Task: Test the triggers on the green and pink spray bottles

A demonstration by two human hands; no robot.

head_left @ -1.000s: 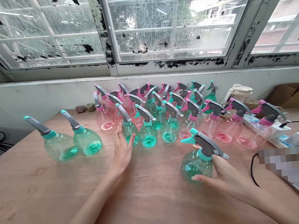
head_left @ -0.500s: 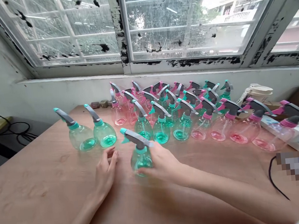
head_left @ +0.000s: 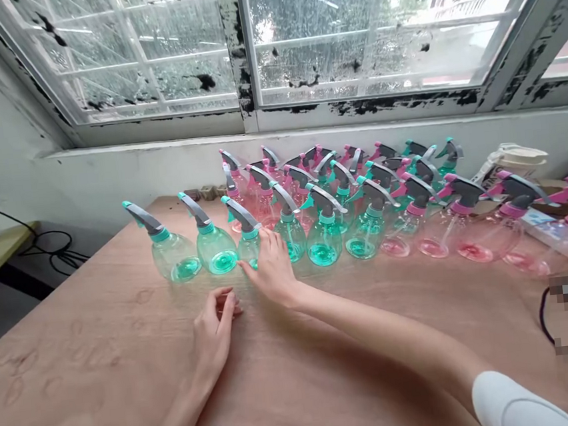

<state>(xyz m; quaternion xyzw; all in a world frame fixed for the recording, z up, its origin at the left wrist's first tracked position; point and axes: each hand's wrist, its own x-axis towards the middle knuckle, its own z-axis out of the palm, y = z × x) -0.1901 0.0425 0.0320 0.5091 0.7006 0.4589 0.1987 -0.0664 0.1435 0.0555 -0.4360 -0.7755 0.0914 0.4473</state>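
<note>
My right hand (head_left: 272,267) is closed around the side of a spray bottle with a clear green body (head_left: 248,246) and a grey and teal trigger head. This bottle stands upright in the front row, partly hidden by my fingers. Just left of it stand a second green spray bottle (head_left: 217,249) and a third green spray bottle (head_left: 174,257). My left hand (head_left: 215,327) rests on the table in front of these, its fingers loosely curled and apart from the thumb, with nothing in them.
To the right, the row continues with green bottles (head_left: 324,239) and pink spray bottles (head_left: 433,229). More pink and green ones crowd behind, below the window. A white lidded container (head_left: 514,157) stands at the back right. A black cable (head_left: 544,318) lies on the wooden table (head_left: 104,384).
My right hand has carried the green spray bottle away from me into the front row, beside the two green ones at the left. My left hand stays low on the table. The view has shifted slightly.
</note>
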